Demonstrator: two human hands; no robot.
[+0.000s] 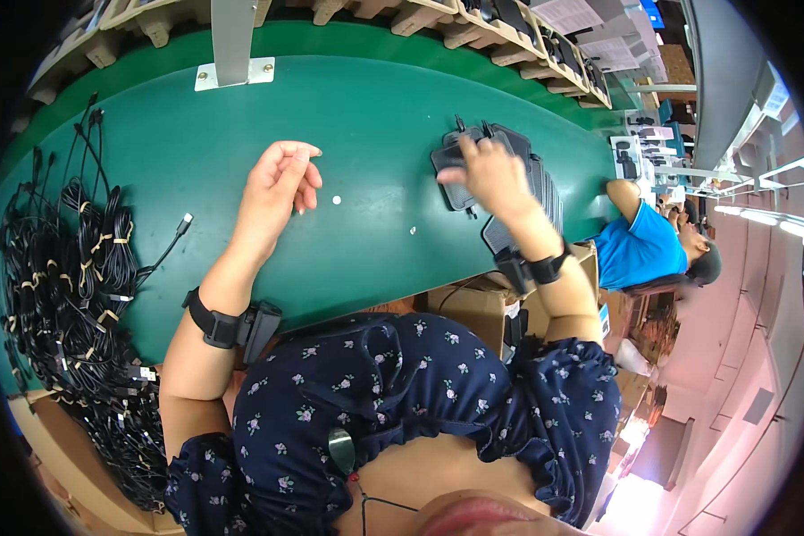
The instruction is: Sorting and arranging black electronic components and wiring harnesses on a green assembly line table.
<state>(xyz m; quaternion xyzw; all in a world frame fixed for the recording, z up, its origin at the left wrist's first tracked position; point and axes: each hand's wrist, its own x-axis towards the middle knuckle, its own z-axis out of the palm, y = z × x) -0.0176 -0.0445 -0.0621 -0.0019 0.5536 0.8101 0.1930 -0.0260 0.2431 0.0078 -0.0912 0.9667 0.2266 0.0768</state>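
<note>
My left hand (286, 180) hovers over the green tabletop (366, 116), left of centre. Its fingers curl in, with the thumb near the index finger; whatever may be between them is too small to make out. At the right, my right hand (493, 174) reaches over a group of flat black devices (456, 183), its thumb and fingers apart. Motion blurs it a little, and whether its fingertips touch the top device I cannot tell. More black, ribbed devices (545, 192) lie beside and partly under that hand. A small white dot (337, 200) lies between my hands.
Bundled black cables (85, 241) cover the left end of the table, one plug (185, 223) sticking out. A metal post (232, 45) stands at the back before cardboard trays (500, 40). Cardboard boxes (469, 313) sit by the near edge. A person in blue (648, 246) is at the right.
</note>
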